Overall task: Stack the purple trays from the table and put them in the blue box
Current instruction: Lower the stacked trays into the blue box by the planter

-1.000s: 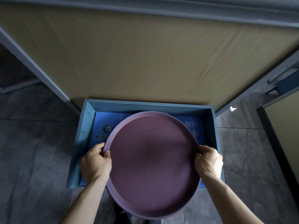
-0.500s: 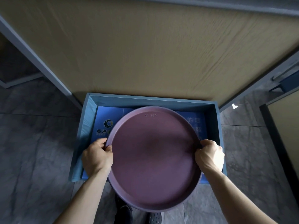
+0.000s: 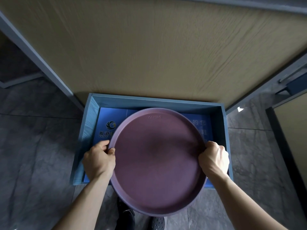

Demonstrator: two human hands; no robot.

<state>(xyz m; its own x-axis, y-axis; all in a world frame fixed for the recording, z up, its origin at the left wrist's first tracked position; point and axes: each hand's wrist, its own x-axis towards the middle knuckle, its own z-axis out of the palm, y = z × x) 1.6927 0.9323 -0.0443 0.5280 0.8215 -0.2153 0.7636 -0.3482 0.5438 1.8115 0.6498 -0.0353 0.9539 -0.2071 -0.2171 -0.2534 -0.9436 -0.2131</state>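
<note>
A round purple tray (image 3: 157, 160) with a raised rim hangs above the blue box (image 3: 89, 123), tilted slightly toward me. Its thick side suggests a stack, though I cannot tell how many trays it holds. My left hand (image 3: 98, 158) grips the tray's left rim, thumb on top. On the opposite rim, my right hand (image 3: 214, 156) holds in the same way. The box is open-topped and sits on the floor; a blue printed sheet (image 3: 113, 125) covers its bottom. The tray's near edge overhangs the box's front wall.
A table with a tan cloth top (image 3: 149, 52) stands right behind the box, with grey frame edges running down both sides. Dark grey floor tiles (image 3: 33, 155) surround the box. My shoes (image 3: 126, 214) show below the tray. Another tan surface (image 3: 292, 130) stands at the right.
The tray has moved forward and down over the box with both hands still on its rim. More of it now lies inside the box's outline.
</note>
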